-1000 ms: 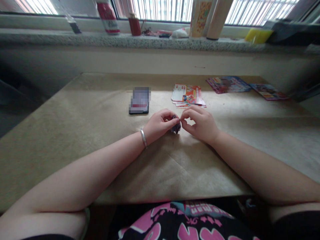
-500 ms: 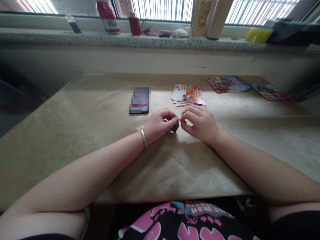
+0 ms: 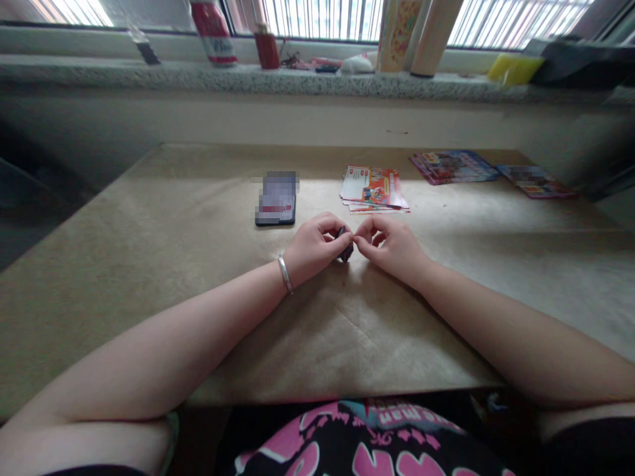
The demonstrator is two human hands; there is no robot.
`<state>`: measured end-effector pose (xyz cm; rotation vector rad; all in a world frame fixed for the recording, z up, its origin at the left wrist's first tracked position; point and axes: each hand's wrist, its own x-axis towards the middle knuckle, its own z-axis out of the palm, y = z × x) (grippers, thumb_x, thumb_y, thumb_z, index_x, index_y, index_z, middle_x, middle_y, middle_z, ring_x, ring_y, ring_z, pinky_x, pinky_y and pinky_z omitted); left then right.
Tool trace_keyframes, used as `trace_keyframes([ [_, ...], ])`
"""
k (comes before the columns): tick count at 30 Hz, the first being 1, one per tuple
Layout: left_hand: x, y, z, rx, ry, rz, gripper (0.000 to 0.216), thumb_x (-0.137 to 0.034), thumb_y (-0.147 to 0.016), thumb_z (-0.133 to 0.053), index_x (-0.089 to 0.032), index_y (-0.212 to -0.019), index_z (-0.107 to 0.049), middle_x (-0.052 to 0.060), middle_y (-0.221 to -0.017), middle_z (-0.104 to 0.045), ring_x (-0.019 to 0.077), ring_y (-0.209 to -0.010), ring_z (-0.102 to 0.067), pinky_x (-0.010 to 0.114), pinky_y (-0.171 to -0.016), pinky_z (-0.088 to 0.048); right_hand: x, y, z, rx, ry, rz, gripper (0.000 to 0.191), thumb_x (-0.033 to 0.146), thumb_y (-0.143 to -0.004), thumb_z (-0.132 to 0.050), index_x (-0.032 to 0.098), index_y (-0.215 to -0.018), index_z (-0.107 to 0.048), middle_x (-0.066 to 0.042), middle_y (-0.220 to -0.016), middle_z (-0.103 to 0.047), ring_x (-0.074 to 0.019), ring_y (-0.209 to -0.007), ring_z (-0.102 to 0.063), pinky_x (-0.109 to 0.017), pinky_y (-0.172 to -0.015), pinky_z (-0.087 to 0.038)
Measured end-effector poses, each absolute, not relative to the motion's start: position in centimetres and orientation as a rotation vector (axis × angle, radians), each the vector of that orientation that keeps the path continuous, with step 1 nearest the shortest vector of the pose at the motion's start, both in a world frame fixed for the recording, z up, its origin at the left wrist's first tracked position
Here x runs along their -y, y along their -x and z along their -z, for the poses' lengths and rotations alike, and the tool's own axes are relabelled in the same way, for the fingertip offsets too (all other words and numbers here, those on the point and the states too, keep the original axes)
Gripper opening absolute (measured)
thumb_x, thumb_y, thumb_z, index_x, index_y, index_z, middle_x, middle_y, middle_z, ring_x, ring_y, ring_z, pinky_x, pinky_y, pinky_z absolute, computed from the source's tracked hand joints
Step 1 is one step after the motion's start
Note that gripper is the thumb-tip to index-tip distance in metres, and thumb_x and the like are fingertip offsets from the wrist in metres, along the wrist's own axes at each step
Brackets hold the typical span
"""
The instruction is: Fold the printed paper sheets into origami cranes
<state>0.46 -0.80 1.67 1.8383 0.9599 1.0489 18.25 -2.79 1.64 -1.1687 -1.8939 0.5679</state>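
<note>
My left hand (image 3: 320, 243), with a silver bangle at the wrist, pinches a small dark, many-edged object (image 3: 344, 251) between thumb and fingers. Its exact kind is too small to make out, and the fingers cover part of it. Close on its right, my right hand (image 3: 389, 246) has thumb and forefinger pressed together at the object's edge, by the left thumb tip. What sits in that pinch, if anything, is hidden. Both hands rest low over the tan tabletop (image 3: 248, 344). Just beyond them lies a stack of red and white printed cards (image 3: 374, 188).
A phone (image 3: 276, 198) lies left of the cards. Two piles of colourful printed sheets, one nearer (image 3: 454, 166) and one further right (image 3: 536, 180), lie at the back right. The granite windowsill (image 3: 297, 84) holds a pink can (image 3: 214, 33), a red bottle (image 3: 266, 47) and a yellow item (image 3: 514, 69).
My right hand has turned slightly and its thumb and forefinger have come together nearer the left thumb. The left hand and the dark object have barely moved.
</note>
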Motion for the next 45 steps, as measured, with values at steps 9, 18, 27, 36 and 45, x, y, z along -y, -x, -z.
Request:
trace_keyframes([
  [9, 0.5, -0.3, -1.6, -0.971, -1.666, -1.033, 0.031, -0.043, -0.075, -0.073, -0.012, -0.076, -0.068, 0.004, -0.073, -0.065, 0.0120, -0.064, -0.059, 0.023, -0.058, -0.049, 2.5, -18.2, -1.2, 1.799, 1.168, -0.681, 0.004, 0.023, -0.078, -0.058, 0.019, -0.075, -0.058, 0.001, -0.068, -0.058, -0.0117, -0.062, -0.054, -0.024, -0.055, -0.044],
  [18, 0.3, -0.5, -1.3, -0.898, -1.439, -0.992, 0.044, -0.046, -0.068, -0.080, -0.012, -0.094, -0.068, 0.004, -0.076, -0.071, 0.0135, -0.063, -0.065, 0.023, -0.056, -0.052, 1.7, -18.4, -0.2, 1.648, 1.163, -0.902, 0.013, 0.031, -0.076, -0.060, 0.019, -0.082, -0.062, 0.001, -0.072, -0.061, -0.0125, -0.066, -0.055, -0.027, -0.061, -0.045],
  [27, -0.2, -0.6, -0.6, -0.796, -1.392, -1.055, 0.043, -0.035, -0.063, -0.086, -0.014, -0.086, -0.055, -0.004, -0.065, -0.061, 0.0075, -0.057, -0.061, 0.017, -0.054, -0.050, 1.7, -18.2, -0.4, 1.689, 1.134, -0.904, 0.015, 0.035, -0.078, -0.061, 0.019, -0.076, -0.059, 0.002, -0.068, -0.060, -0.0116, -0.062, -0.053, -0.025, -0.058, -0.043],
  [36, 0.1, -0.7, -0.7, -0.739, -1.425, -0.901, 0.036, -0.039, -0.072, -0.079, -0.013, -0.086, -0.058, 0.001, -0.074, -0.066, 0.0103, -0.060, -0.064, 0.021, -0.054, -0.052, 2.4, -18.9, -1.4, 1.972, 1.107, -0.300, 0.005, 0.017, -0.079, -0.058, 0.021, -0.075, -0.059, 0.001, -0.075, -0.058, -0.0124, -0.069, -0.055, -0.026, -0.061, -0.045],
  [45, 0.3, -0.8, -1.3, -0.821, -1.532, -0.913, 0.017, -0.024, -0.074, -0.072, -0.013, -0.078, -0.060, -0.002, -0.065, -0.060, 0.0070, -0.055, -0.056, 0.017, -0.051, -0.045, 2.5, -19.1, -1.4, 2.040, 1.040, -0.214, 0.006, 0.017, -0.081, -0.057, 0.021, -0.078, -0.059, 0.000, -0.077, -0.058, -0.0118, -0.069, -0.056, -0.025, -0.061, -0.045],
])
